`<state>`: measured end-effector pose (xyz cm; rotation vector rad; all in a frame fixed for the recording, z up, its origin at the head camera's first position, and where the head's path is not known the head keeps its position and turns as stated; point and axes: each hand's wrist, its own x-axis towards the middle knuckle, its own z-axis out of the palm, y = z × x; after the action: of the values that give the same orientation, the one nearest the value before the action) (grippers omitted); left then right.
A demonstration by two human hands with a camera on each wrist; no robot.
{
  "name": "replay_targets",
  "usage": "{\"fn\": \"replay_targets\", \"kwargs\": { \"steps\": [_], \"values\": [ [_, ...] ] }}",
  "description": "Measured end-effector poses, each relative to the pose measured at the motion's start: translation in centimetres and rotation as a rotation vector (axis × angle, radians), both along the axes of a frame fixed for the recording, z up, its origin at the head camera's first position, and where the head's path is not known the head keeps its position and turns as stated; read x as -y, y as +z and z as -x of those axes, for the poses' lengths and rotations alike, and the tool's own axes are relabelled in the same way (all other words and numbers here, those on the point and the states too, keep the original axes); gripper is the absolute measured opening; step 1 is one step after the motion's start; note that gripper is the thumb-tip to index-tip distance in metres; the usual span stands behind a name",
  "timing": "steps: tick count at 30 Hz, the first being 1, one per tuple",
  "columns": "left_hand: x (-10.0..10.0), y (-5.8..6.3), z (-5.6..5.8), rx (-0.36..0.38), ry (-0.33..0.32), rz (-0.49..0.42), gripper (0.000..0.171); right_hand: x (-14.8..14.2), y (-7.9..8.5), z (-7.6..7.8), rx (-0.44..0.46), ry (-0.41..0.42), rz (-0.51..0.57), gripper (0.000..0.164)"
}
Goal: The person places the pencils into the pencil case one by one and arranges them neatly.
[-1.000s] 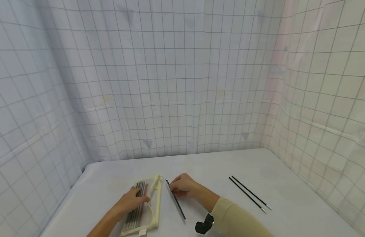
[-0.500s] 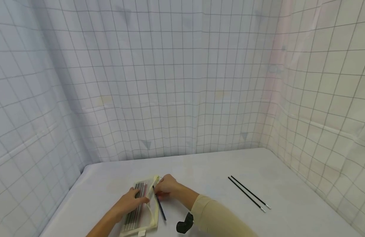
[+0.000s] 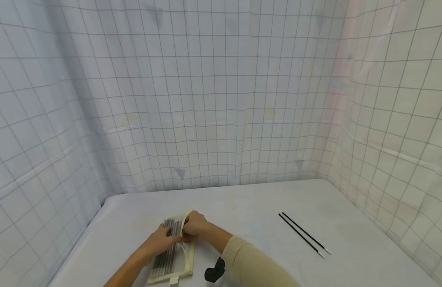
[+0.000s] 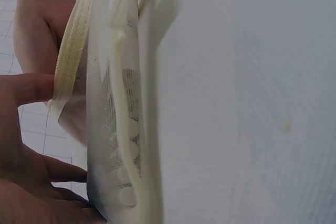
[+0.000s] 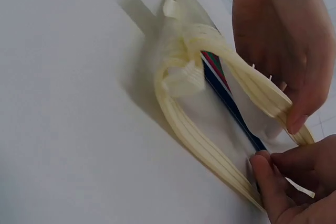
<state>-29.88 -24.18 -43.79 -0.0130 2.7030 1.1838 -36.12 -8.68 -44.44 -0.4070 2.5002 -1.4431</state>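
Note:
A pale-yellow mesh zip pouch [image 3: 189, 266] lies at the table's front left with its zip mouth spread. Several pencils [image 3: 166, 258] show through its mesh. My left hand [image 3: 159, 242] rests over the pouch, its thumb and fingers gripping the upper zip edge, which stands raised in the right wrist view. At the mouth, my right hand [image 3: 196, 224] pinches a dark-blue pencil [image 5: 233, 109] between thumb and fingers. That pencil's far part lies inside the pouch, beside red and green ones. In the left wrist view, printed dark marks show through the pouch side [image 4: 126, 129].
Two black pencils [image 3: 301, 236] with silvery ends lie side by side on the white table [image 3: 249, 215], to the right. A black device [image 3: 214, 272] sits by the right sleeve [image 3: 253, 261]. Grid-patterned white curtains [image 3: 214, 139] enclose the table's back and sides.
My right hand has moved left with the dark pencil, from beside the pouch into its mouth. The left hand has stayed on the pouch; the zip edge is now lifted.

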Motion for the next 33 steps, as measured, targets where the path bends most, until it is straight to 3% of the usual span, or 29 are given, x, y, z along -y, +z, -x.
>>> {"fn": "replay_targets", "kwargs": {
  "steps": [4, 15, 33],
  "values": [
    [-0.1, 0.1, 0.0, 0.013, -0.001, -0.012, 0.101, -0.9, 0.3, 0.2, 0.142, 0.112, 0.119, 0.007],
    [-0.1, 0.0, -0.1, -0.003, 0.000, 0.004, 0.098, -3.1, 0.9, 0.6, 0.184, 0.231, 0.129, 0.010],
    [0.0, -0.4, -0.1, -0.037, -0.018, 0.019, 0.097, -6.5, 2.7, 1.0, 0.189, 0.201, 0.039, 0.019]
  ]
}}
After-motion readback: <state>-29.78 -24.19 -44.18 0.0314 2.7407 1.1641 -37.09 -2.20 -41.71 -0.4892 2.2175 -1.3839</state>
